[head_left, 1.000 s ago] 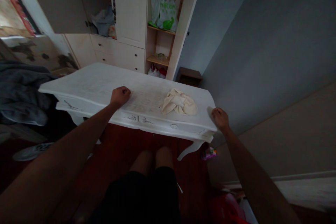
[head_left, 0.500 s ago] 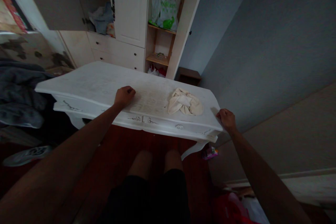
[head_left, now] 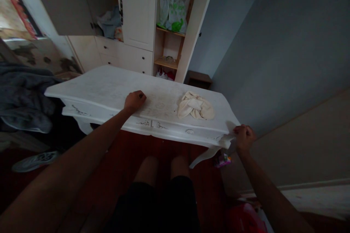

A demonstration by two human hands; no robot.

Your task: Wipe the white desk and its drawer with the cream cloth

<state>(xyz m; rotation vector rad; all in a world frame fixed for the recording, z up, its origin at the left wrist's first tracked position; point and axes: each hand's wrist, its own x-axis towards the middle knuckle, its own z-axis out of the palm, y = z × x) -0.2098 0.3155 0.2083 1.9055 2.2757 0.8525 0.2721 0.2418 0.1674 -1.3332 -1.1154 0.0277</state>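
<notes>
A white table [head_left: 115,85] with carved trim and grey smudges stands in front of me. My left hand [head_left: 135,101] rests as a loose fist on its top, left of the middle; a dark gap shows within the curled fingers. My right hand [head_left: 244,137] is closed just beyond the table's right end, its fingers bunched together. Whatever it may pinch is too small or hidden to make out. Between the two hands, nearer the right one, a crumpled cream cloth [head_left: 196,105] lies on the tabletop, touched by neither hand.
Behind the table stands a white wardrobe [head_left: 136,11] with open doors, plastic bags [head_left: 176,12] and clothes [head_left: 111,22] inside. Dark grey fabric [head_left: 24,94] is heaped at left, above a shoe [head_left: 35,161]. A pink box [head_left: 222,160] sits by the right table leg, near the wall [head_left: 287,62].
My right hand has moved outward from the tabletop's right corner to beyond the edge. The left fist stays on the table, and the cloth lies as before. The view has shifted slightly.
</notes>
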